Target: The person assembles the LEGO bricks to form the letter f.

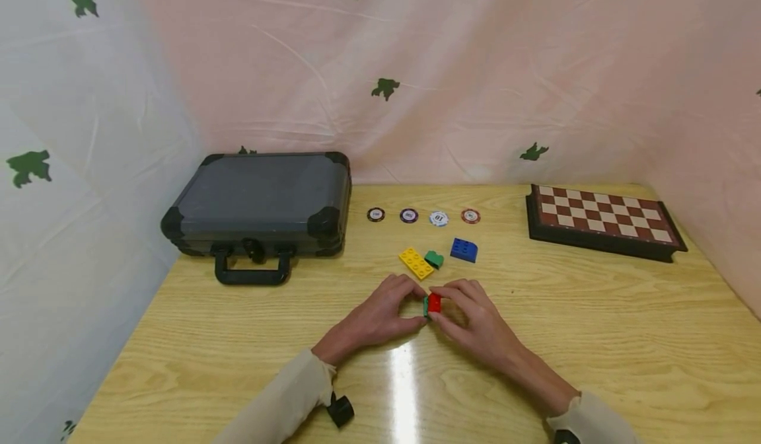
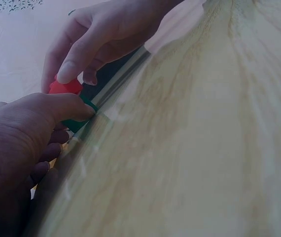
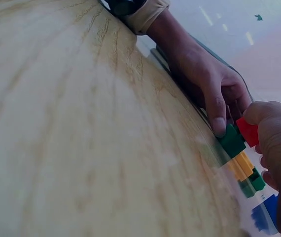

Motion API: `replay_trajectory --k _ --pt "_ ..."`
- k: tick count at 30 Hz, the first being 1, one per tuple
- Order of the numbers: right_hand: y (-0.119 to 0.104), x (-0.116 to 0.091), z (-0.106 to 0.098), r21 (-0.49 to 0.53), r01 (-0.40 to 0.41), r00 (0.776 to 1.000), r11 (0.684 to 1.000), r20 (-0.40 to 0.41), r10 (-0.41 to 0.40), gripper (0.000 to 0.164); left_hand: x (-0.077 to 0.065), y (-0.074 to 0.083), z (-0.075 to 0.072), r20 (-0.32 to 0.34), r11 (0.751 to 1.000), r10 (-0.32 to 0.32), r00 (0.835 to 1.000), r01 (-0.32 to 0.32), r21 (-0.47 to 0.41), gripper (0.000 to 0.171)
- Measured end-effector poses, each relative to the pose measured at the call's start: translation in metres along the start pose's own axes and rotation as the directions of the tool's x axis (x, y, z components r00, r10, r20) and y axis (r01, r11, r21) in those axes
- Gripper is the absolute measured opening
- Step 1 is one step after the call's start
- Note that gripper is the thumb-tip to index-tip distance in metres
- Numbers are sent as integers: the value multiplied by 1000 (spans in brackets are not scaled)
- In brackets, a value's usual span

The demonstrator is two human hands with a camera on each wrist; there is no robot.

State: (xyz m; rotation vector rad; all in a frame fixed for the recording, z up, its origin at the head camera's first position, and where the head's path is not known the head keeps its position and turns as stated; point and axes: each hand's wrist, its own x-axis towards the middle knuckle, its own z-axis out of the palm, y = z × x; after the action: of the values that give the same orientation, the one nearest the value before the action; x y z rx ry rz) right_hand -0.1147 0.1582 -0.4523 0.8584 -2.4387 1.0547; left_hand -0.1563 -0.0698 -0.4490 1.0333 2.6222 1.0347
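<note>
Head view: bright red block (image 1: 435,303), green block (image 1: 425,306) alongside.

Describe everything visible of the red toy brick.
The red toy brick is small, bright red and plastic by its look. Fingers cover part of it, so its full shape and stud count cannot be told. The right hand pinches it between thumb and fingers, close beside the green toy brick that the left hand holds; whether the two are locked together is unclear. It is nearer the person than the yellow toy brick.
</note>
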Motion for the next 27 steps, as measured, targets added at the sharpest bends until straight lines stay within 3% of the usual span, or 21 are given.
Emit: replay_trajectory --k 11,27 --pt "2 1 0 4 39 999 999 4 -39 40 -1 2 0 -26 1000 26 999 -26 7 33" --pt "3 2 4 6 58 998 998 1 -58 42 0 1 1 -27 1000 14 1000 -14 10 31"
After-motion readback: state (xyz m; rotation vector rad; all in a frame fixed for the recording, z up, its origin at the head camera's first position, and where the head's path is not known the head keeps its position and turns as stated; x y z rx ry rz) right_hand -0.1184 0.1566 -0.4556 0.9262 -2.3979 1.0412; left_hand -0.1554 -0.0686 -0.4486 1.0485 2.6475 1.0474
